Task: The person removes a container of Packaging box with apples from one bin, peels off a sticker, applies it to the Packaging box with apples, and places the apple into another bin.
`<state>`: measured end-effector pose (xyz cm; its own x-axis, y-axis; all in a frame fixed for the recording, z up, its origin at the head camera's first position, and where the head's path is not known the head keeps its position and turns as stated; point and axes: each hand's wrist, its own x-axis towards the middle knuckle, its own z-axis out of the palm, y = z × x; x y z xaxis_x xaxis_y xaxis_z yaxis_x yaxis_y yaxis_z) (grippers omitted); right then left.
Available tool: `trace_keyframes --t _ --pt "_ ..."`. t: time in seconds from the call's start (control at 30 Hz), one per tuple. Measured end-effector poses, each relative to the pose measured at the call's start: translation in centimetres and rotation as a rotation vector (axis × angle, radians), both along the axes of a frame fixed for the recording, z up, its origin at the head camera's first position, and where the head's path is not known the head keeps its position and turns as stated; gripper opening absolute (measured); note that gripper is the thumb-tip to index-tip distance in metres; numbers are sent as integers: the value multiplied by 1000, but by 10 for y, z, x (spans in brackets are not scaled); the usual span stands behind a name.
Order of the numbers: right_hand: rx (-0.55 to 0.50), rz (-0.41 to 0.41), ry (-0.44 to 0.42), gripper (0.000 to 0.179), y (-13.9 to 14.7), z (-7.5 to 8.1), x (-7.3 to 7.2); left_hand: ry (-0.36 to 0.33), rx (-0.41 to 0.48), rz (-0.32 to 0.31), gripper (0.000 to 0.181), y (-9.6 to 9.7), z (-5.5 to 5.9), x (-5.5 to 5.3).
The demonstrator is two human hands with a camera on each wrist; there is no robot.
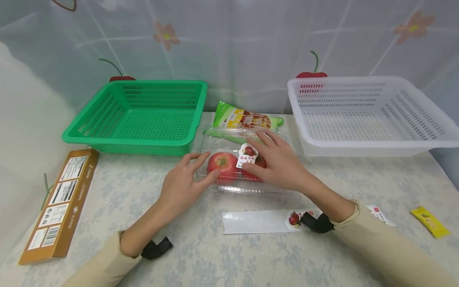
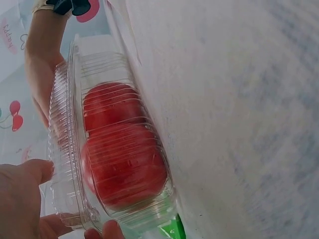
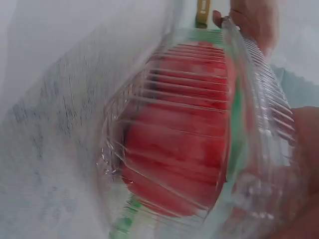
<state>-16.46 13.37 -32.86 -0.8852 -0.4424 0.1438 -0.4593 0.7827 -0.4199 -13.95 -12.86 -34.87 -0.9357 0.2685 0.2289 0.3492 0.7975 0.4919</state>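
Note:
Between my hands lies a clear plastic clamshell box [image 1: 247, 186] with two red apples [image 1: 221, 164] inside, its lid closed over them. A white label with a fruit picture [image 1: 247, 154] is on the lid. My right hand [image 1: 279, 161] lies over the lid's right part, fingers spread toward the back and thumb at the label's lower edge. My left hand [image 1: 181, 185] touches the box's left side, its thumb at the front and its fingers at the left edge. In the left wrist view, the apples [image 2: 124, 159] show through the ribbed side wall.
A green basket [image 1: 140, 141] stands back left, a white basket [image 1: 373, 143] back right. Behind the box lies a green food bag [image 1: 247, 117]. Nearer are a label strip [image 1: 254, 222], a brown carton [image 1: 73, 207] at left and a yellow packet [image 1: 430, 222] at right.

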Motion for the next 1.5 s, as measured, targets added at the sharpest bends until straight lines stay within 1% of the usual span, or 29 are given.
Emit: trace_keyframes --t 0.07,0.17,0.27,0.37,0.43,0.5,0.67,0.77,0.9,1.0,1.1,1.2,1.3,1.4,1.43,1.5 --pt "73 -39 36 77 -8 2 0 -4 -1 -1 62 -1 1 0" --pt "145 -77 69 81 -19 5 -2 -3 -7 -1 62 -2 1 0" --pt "183 -87 87 84 -27 6 -6 -1 -10 1 63 -3 1 0" --pt "179 -77 77 82 -28 6 -9 -4 -10 -4 64 -2 2 0" --pt "151 -57 51 79 -27 7 -10 -7 -12 -5 64 -1 2 0" --pt "100 -25 19 75 -24 8 -10 -10 -14 -4 64 -1 3 0" --pt "-25 47 -68 74 -16 14 -11 -12 -20 7 64 -1 4 1" --pt "-65 76 -81 71 -9 13 -10 -10 -22 6 64 0 4 1" --pt "-115 110 -53 65 -1 9 -9 -14 -15 5 65 0 3 1" --pt "-218 133 -58 57 7 7 -8 -26 -4 7 66 0 3 1" --pt "-345 132 -92 47 19 10 -6 -42 7 14 67 1 4 2" --pt "-451 102 -109 38 32 14 0 -55 10 24 68 0 4 2" --pt "-534 31 -81 33 46 18 10 -62 19 34 68 -1 4 3" --pt "-615 -115 -79 30 63 20 20 -62 22 39 68 -1 4 3" --pt "-648 -169 -93 30 70 21 23 -61 22 36 68 0 3 3" --pt "-750 -275 -165 28 87 20 26 -59 22 28 68 0 3 2"
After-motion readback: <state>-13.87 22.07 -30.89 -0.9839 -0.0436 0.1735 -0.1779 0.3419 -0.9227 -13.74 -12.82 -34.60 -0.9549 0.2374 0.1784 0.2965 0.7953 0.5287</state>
